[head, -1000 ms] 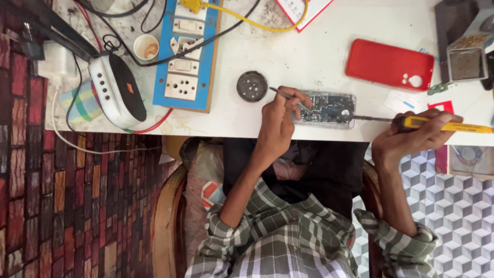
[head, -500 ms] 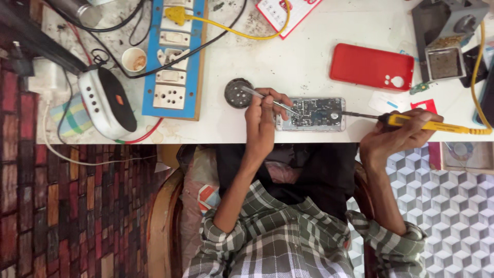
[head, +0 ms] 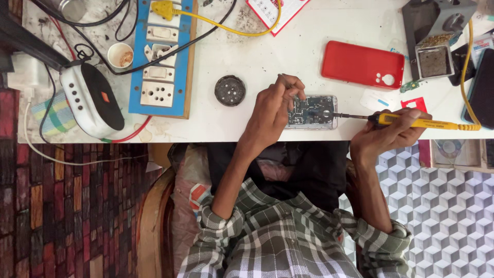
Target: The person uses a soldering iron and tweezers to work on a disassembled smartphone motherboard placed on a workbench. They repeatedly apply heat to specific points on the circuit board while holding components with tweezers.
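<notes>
An opened phone (head: 315, 111) with its circuit board showing lies near the front edge of the white table (head: 247, 113). My left hand (head: 271, 109) rests on the phone's left end, fingers pinched on a thin metal tool (head: 286, 78) that is mostly hidden by them. My right hand (head: 390, 133) grips a yellow soldering iron (head: 419, 122) lying almost flat, and its dark tip (head: 342, 116) touches the phone's right edge. A yellow cable (head: 467, 67) runs from the iron's handle up to the back right.
A red phone cover (head: 360, 64) lies behind the phone. A round dark tin (head: 229, 90) sits to its left, then a blue switch-and-socket board (head: 162, 62) and a white and black speaker (head: 92, 100). A grey soldering stand (head: 435, 36) with sponge is back right.
The view has shifted, so everything sits further right in frame. My left hand has closed in over the phone's left end, and the thin tool is more hidden. The iron stays at the phone's right edge.
</notes>
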